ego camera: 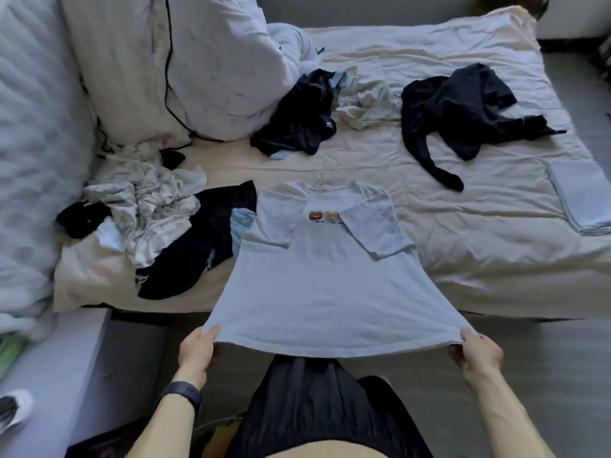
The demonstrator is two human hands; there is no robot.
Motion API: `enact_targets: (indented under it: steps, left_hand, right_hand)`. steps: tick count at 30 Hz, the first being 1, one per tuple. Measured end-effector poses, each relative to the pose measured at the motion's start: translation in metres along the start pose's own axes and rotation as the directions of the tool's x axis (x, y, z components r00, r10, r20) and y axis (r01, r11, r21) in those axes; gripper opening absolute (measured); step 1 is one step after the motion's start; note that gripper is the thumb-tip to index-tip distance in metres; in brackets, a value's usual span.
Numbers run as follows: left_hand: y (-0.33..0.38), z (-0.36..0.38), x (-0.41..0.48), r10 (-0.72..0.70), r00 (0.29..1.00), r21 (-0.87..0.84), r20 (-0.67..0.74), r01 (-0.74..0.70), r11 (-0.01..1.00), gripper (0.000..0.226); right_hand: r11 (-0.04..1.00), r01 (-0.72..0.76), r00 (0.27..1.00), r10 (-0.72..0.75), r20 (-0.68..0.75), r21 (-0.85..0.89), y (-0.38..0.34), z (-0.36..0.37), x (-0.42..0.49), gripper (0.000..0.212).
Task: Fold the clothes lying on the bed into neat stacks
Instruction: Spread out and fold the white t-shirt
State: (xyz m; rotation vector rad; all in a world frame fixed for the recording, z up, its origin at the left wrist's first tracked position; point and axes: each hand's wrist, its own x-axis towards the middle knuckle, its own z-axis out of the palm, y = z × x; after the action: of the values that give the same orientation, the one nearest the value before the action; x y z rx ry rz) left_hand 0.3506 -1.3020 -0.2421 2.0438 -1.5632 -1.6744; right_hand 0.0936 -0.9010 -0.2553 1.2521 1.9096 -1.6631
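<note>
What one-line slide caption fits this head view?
Both hands, left and right, hold a white T-shirt's hem, sleeves folded in, on a bed strewn with unfolded clothes.

1. Two large white pillows point(158, 71) lean at the head of the bed, crumpled, one in front of the other.
2. A thin black cable point(169, 61) runs down over the pillows and curves to the mattress.
3. A white quilted duvet point(36, 143) is bunched along the left side, beside the pillows.
4. The grey floor point(545, 375) shows below the foot of the bed and along its right side.
5. A pale low surface point(49, 358) stands at the lower left; I cannot tell what it is.
6. A white and black shoe point(13, 411) lies at its left edge.
7. Something green point(8, 353) shows just above it, too blurred to name.
</note>
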Motion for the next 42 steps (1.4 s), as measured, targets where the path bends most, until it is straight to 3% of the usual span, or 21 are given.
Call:
enact_targets:
  steps: [5, 10, 17, 22, 26, 28, 30, 32, 35, 38, 40, 42]
  left_hand:
    - [0.03, 0.0, 0.035, -0.137, 0.99, -0.06, -0.041, 0.134, 0.989, 0.041]
    - [0.096, 0.014, 0.064, -0.114, 0.99, -0.078, -0.088, 0.108, 0.991, 0.015]
    - [0.196, 0.078, 0.145, -0.187, 0.979, -0.126, -0.082, 0.176, 0.976, 0.007]
    - [0.26, 0.143, 0.225, -0.161, 0.983, -0.095, -0.088, 0.152, 0.984, 0.017]
    - [0.295, 0.198, 0.301, -0.075, 0.992, -0.052, -0.105, 0.07, 0.996, 0.012]
    - [0.301, 0.226, 0.334, -0.03, 0.997, -0.031, -0.068, 0.028, 0.999, 0.011]
    - [0.296, 0.25, 0.362, -0.011, 1.0, 0.033, 0.026, 0.01, 0.999, 0.011]
    - [0.282, 0.265, 0.383, 0.057, 0.995, 0.25, 0.081, -0.076, 0.965, 0.049]
    - [0.264, 0.273, 0.388, 0.288, 0.956, 0.631, 0.057, -0.258, 0.732, 0.064]
    - [0.26, 0.277, 0.376, 0.378, 0.922, 0.672, 0.078, -0.329, 0.663, 0.052]
    - [0.26, 0.275, 0.375, 0.4, 0.913, 0.717, 0.084, -0.334, 0.612, 0.044]
    - [0.266, 0.274, 0.375, 0.348, 0.937, 0.73, 0.023, -0.254, 0.635, 0.051]
  right_hand:
    - [0.992, -0.089, 0.996, 0.091, -0.023, 0.091, -0.026, 0.016, 0.007, 0.02]
    - [0.992, -0.109, 0.993, 0.112, -0.048, 0.07, -0.075, 0.055, 0.037, 0.017]
    - [0.991, -0.134, 0.985, 0.133, -0.106, 0.006, -0.154, 0.162, 0.085, 0.015]
    - [0.99, -0.14, 0.982, 0.138, -0.131, -0.007, -0.193, 0.252, 0.138, 0.018]
    - [0.996, -0.078, 0.988, 0.073, -0.133, -0.036, -0.207, 0.327, 0.198, 0.018]
    - [0.997, -0.049, 0.997, 0.045, -0.062, -0.065, -0.204, 0.358, 0.231, 0.015]
    - [0.994, -0.046, 0.994, 0.055, 0.094, -0.099, -0.194, 0.386, 0.256, 0.015]
    - [0.953, 0.07, 0.982, -0.014, 0.187, -0.294, -0.177, 0.401, 0.275, 0.022]
    - [0.678, 0.311, 0.946, -0.285, 0.151, -0.666, -0.154, 0.401, 0.288, 0.068]
    - [0.614, 0.374, 0.916, -0.363, 0.172, -0.695, -0.147, 0.397, 0.291, 0.084]
    - [0.574, 0.365, 0.91, -0.385, 0.152, -0.733, -0.15, 0.397, 0.296, 0.079]
    - [0.592, 0.323, 0.922, -0.372, 0.106, -0.739, -0.158, 0.397, 0.299, 0.065]
